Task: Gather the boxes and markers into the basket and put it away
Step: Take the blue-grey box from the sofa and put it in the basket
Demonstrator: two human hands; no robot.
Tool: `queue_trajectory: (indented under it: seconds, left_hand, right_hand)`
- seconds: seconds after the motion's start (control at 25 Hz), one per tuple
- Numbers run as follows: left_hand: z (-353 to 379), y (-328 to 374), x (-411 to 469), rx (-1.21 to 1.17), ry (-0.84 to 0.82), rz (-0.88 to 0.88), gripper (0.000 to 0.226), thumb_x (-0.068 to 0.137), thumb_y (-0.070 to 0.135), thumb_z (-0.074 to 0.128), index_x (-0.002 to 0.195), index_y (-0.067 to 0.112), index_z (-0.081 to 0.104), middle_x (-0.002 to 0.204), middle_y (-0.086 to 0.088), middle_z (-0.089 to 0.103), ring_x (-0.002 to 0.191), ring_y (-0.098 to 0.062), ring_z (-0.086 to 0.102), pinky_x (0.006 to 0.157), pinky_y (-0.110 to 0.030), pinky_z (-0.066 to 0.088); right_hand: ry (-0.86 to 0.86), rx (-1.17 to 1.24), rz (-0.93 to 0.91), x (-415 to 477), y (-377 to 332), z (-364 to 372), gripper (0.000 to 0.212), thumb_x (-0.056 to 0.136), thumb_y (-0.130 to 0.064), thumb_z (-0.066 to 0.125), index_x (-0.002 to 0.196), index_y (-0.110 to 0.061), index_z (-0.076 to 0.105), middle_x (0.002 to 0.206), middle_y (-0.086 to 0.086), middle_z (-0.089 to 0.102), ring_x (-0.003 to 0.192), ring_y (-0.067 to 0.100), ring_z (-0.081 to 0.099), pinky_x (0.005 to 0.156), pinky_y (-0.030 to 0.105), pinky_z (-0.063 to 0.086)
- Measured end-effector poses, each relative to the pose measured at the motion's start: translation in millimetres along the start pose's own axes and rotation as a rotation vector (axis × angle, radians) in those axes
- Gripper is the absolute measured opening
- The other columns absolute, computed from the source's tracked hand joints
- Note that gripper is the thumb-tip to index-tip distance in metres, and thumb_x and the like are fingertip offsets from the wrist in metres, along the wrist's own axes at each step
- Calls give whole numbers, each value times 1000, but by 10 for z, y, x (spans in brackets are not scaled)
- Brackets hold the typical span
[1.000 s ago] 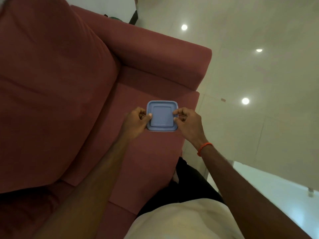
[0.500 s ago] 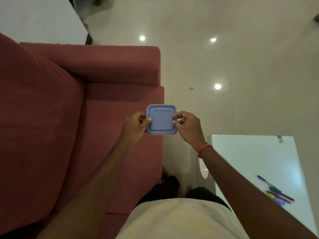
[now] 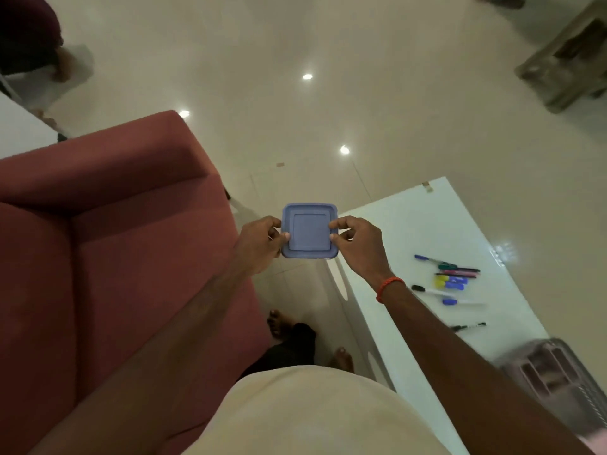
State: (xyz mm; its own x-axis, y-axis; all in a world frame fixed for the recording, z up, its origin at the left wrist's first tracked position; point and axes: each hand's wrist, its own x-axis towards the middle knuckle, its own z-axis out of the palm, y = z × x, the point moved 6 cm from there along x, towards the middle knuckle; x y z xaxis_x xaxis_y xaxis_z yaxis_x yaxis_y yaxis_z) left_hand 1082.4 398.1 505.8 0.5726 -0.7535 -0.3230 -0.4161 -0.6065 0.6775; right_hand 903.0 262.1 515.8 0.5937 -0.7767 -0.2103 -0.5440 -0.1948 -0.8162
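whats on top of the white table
A loose cluster of coloured markers and a pale pink slatted plastic basket lie on the glossy white table; the right forearm hides part of it.

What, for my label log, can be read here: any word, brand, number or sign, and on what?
No text can be read in this picture.
blue box: plain lid, no lettering shows.
markers on the white table: any print is too small and blurred to read.
basket: blurred, no label visible.
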Motion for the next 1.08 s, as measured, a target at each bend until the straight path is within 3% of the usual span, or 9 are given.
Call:
queue_trajectory:
  seconds: [0.2, 0.32, 0.44, 0.6, 0.72, 0.92, 1.08]
  left_hand:
    - [751, 591, -245, 38, -159, 113, 32, 94, 22, 66, 122, 5, 62, 82, -4, 70, 78, -22, 73, 80, -45, 60]
    - [1145, 996, -377, 90, -269, 204, 30, 94, 19, 66, 120, 4, 63, 86, -9, 73, 78, -23, 73, 82, -46, 60]
    - [1449, 1298, -435, 124, -354, 271, 29, 94, 19, 66, 119, 5, 64, 83, -6, 71, 76, -24, 73, 82, -46, 59]
    - [1882, 1578, -554, 134, -520, 330, 30, 93, 17, 66, 120, 5, 62, 80, -2, 66, 71, -26, 73, 78, -48, 61]
    - [2273, 1747, -667, 194, -624, 430, 34, 92, 22, 68, 123, 8, 62, 79, 1, 67, 67, -22, 71, 75, -42, 61]
    - [2858, 1965, -958, 230, -742, 541, 39, 91, 31, 70, 126, 15, 62, 81, 5, 68, 76, -17, 69, 79, -39, 58]
    - [3224, 2112, -1188, 272, -840, 576, 42, 91, 35, 69, 128, 17, 61, 90, -3, 71, 88, -22, 69, 81, -41, 56]
  right_hand:
    - [165, 41, 115, -671, 634, -622, 29, 84, -5, 68, 109, -21, 71, 107, 2, 68, 73, 7, 62, 67, 7, 47]
    - [288, 71, 185, -1081, 937, -938, 37, 86, -4, 65, 120, -17, 68, 111, 7, 67, 85, 18, 65, 76, 23, 55]
    - [401, 97, 276, -1411, 1158, -1162, 40, 87, -1, 65, 125, -15, 67, 113, 9, 67, 94, 21, 64, 84, 26, 54]
    - [571, 69, 390, -1851, 1341, -1399, 42, 87, -1, 66, 126, -15, 67, 108, 9, 65, 88, 19, 61, 86, 25, 52]
    - [672, 56, 502, -2206, 1565, -1495, 42, 86, 0, 63, 125, -15, 68, 107, 10, 66, 85, 20, 62, 86, 28, 52]
    - [796, 84, 641, -2736, 1903, -1612, 40, 87, 0, 59, 124, -15, 68, 112, 13, 67, 83, 24, 65, 83, 33, 55]
    - [907, 126, 701, -3085, 2130, -1731, 37, 89, -3, 61, 123, -15, 69, 118, 9, 68, 87, 20, 63, 72, 9, 48]
